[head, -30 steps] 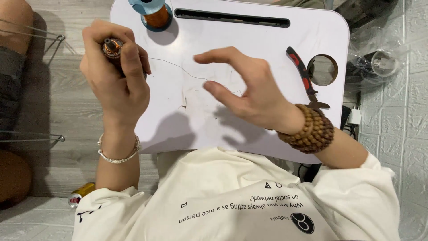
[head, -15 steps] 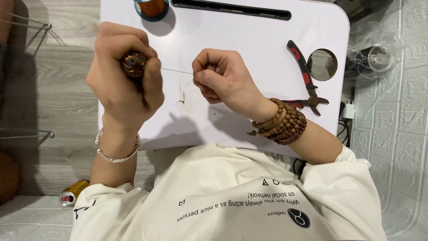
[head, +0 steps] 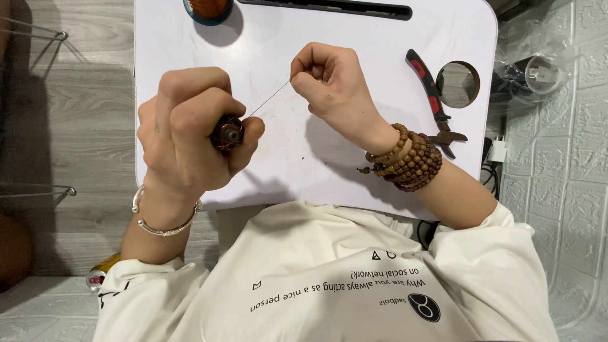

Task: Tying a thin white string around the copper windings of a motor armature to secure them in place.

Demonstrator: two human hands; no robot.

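Left hand (head: 183, 130) is fisted around a small dark spool wound with copper-coloured wire (head: 227, 133), thumb and fingers clamped on it. A thin wire strand (head: 269, 100) runs from the spool toward 1 o'clock into the right hand (head: 332, 85), whose fingertips pinch its end. The strand is taut over the white plastic lap tray (head: 278, 164).

Versus half a second back: hands are further apart, and the visible strand between them is longer.

Red-and-black-handled pliers (head: 434, 101) lie at 3 o'clock of the right hand, well apart, beside the round cup hole (head: 457, 83). A bigger copper wire reel (head: 208, 9) sits at the tray's 12 o'clock edge.
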